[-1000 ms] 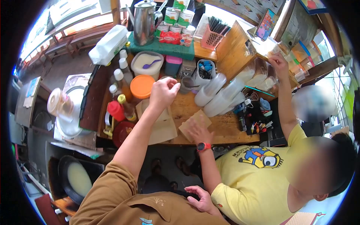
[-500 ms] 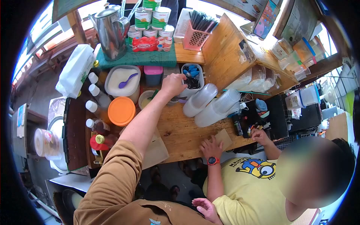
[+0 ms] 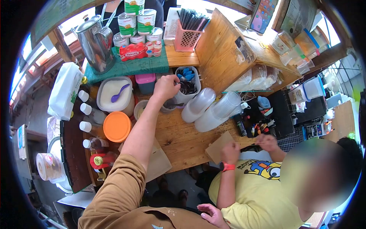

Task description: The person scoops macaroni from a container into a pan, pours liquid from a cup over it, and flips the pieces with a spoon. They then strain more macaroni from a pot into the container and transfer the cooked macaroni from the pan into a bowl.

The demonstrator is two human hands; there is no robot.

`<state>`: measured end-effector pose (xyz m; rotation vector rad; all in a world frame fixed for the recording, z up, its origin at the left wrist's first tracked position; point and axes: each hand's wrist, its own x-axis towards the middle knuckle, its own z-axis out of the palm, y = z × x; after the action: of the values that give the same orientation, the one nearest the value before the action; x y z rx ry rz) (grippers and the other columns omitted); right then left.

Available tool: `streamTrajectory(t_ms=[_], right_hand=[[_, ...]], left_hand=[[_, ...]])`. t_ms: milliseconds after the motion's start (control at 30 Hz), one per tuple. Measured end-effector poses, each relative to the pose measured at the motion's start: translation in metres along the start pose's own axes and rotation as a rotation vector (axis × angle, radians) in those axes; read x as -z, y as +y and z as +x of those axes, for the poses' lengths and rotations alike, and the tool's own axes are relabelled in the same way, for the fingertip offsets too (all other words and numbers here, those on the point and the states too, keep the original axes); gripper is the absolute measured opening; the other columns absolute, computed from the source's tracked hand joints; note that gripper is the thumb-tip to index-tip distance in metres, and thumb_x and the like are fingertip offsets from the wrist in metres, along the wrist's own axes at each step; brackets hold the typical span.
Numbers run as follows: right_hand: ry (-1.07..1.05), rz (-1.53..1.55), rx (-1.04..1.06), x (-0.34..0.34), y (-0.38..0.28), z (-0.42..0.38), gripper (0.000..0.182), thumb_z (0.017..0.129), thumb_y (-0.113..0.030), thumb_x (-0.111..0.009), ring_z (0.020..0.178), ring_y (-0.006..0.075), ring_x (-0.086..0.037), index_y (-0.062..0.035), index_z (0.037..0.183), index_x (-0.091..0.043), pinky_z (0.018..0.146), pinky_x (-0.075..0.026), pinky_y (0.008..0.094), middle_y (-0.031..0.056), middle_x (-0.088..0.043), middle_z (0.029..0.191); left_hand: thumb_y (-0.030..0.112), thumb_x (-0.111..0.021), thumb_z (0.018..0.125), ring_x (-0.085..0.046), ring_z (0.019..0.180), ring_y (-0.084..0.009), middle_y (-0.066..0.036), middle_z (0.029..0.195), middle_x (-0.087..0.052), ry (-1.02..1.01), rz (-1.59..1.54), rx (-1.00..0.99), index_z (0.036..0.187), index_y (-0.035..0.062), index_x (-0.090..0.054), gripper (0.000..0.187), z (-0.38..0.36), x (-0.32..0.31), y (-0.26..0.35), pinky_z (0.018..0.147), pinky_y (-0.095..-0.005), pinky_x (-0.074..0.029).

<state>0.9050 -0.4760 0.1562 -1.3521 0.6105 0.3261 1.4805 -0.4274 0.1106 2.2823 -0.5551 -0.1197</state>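
My left hand [image 3: 166,87] reaches across the wooden counter, its fingers curled at the left side of a white tub [image 3: 197,84]. Blue and black utensil-like pieces [image 3: 187,74] fill that tub. The fingertips are partly hidden, so what they grip cannot be made out. Just below the hand stands a small clear cup [image 3: 169,105] with dark contents. To its left is a tub of white granules [image 3: 110,89] with a purple spoon [image 3: 120,93] in it. My right hand [image 3: 211,214] is low at the bottom edge, fingers apart and holding nothing, beside the co-worker's yellow shirt.
Stacked clear plastic cups [image 3: 219,110] stand right of the tub. An orange-lidded container [image 3: 117,126] and several bottles [image 3: 91,110] line the left. Cans [image 3: 146,23] and a metal pitcher [image 3: 93,45] stand behind. A co-worker's hands [image 3: 230,152] are over brown paper [image 3: 217,147].
The view has shifted slightly, moving the counter leftward. My left hand stays beside the white tub. The co-worker's watch-wearing hand has lifted from the brown paper toward their other hand.
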Motion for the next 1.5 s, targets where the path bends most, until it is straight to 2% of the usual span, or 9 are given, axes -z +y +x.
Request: streamTrajectory(t_ms=[267,900,1000,1133,1167,1200,1267,1333,1500], right_hand=[[0.023,-0.044,0.037,0.001,-0.019,0.002,0.045,0.095,-0.021,-0.07,0.119,0.0225,-0.059,0.0001,0.132,-0.056,0.104,-0.046,0.0376,0.0113,-0.063,0.126],[-0.113,-0.057,0.059,-0.018,-0.032,0.013,0.039,0.095,-0.02,-0.066,0.114,0.0203,-0.059,-0.0007,0.128,-0.059,0.1,-0.046,0.0353,0.0111,-0.065,0.12],[-0.123,-0.064,0.044,-0.017,-0.026,0.014,0.04,0.095,-0.02,-0.067,0.117,0.0211,-0.059,-0.0015,0.129,-0.058,0.102,-0.045,0.0356,0.0118,-0.064,0.122],[-0.128,-0.069,0.017,-0.015,-0.019,0.009,0.041,0.095,-0.02,-0.067,0.12,0.0221,-0.058,-0.0027,0.131,-0.058,0.103,-0.044,0.0359,0.0126,-0.063,0.125],[-0.127,-0.073,0.016,-0.013,-0.019,0.009,0.042,0.095,-0.02,-0.067,0.121,0.0224,-0.058,-0.0029,0.131,-0.057,0.104,-0.044,0.036,0.0129,-0.063,0.125],[-0.125,-0.077,0.016,-0.012,-0.02,0.01,0.042,0.095,-0.02,-0.067,0.121,0.0226,-0.057,-0.0032,0.132,-0.057,0.104,-0.044,0.0361,0.0131,-0.063,0.126],[-0.123,-0.077,0.015,-0.013,-0.021,0.009,0.043,0.094,-0.02,-0.068,0.123,0.0231,-0.057,-0.0038,0.133,-0.057,0.105,-0.043,0.0363,0.0135,-0.063,0.127],[-0.053,-0.103,0.023,-0.012,-0.024,0.007,0.043,0.095,-0.021,-0.067,0.12,0.0222,-0.058,-0.0022,0.132,-0.057,0.103,-0.045,0.036,0.0117,-0.063,0.125],[0.024,-0.607,0.153,0.019,-0.031,0.017,0.041,0.085,-0.022,-0.075,0.115,0.0322,-0.064,-0.0008,0.118,-0.065,0.101,-0.048,0.0381,0.0169,-0.066,0.119]], left_hand=[[0.025,-0.069,0.079,-0.071,0.085,-0.0347,-0.016,0.087,-0.073,-0.055,0.135,-0.262,0.102,0.0158,-0.077,0.026,-0.026,-0.046,0.01,0.078,-0.0448,-0.058],[0.018,-0.064,0.075,-0.069,0.1,-0.0401,-0.021,0.109,-0.071,-0.214,0.214,-0.085,0.14,0.0174,-0.058,0.065,-0.012,-0.019,0.014,0.09,-0.049,-0.055],[0.017,-0.067,0.073,-0.068,0.102,-0.0411,-0.022,0.111,-0.071,-0.217,0.179,-0.105,0.141,0.0157,-0.057,0.068,-0.009,-0.009,0.011,0.092,-0.0487,-0.055],[0.01,-0.067,0.071,-0.072,0.086,-0.0334,-0.019,0.089,-0.073,-0.239,0.024,-0.086,0.134,0.0123,-0.063,0.064,-0.007,0.006,0.007,0.083,-0.0418,-0.057],[0.012,-0.066,0.073,-0.067,0.109,-0.0369,-0.021,0.111,-0.071,-0.271,0.034,-0.04,0.132,0.0175,-0.065,0.058,-0.008,0.009,0.007,0.097,-0.0438,-0.054],[0.012,-0.066,0.073,-0.067,0.109,-0.0369,-0.021,0.111,-0.071,-0.27,0.032,-0.044,0.132,0.0175,-0.065,0.058,-0.007,0.008,0.004,0.097,-0.0438,-0.054],[0.008,-0.066,0.073,-0.071,0.08,-0.0309,-0.017,0.081,-0.072,-0.188,0.016,-0.094,0.131,0.0109,-0.065,0.058,-0.008,0.005,-0.004,0.08,-0.041,-0.057],[0.009,-0.066,0.074,-0.071,0.081,-0.0305,-0.016,0.082,-0.072,-0.149,0.039,-0.098,0.13,0.0111,-0.066,0.056,-0.008,0.001,-0.009,0.08,-0.0413,-0.057],[0.014,-0.066,0.078,-0.071,0.086,-0.03,-0.014,0.086,-0.073,-0.109,0.077,-0.058,0.125,0.0124,-0.068,0.047,-0.009,0.004,-0.004,0.08,-0.0416,-0.057]])
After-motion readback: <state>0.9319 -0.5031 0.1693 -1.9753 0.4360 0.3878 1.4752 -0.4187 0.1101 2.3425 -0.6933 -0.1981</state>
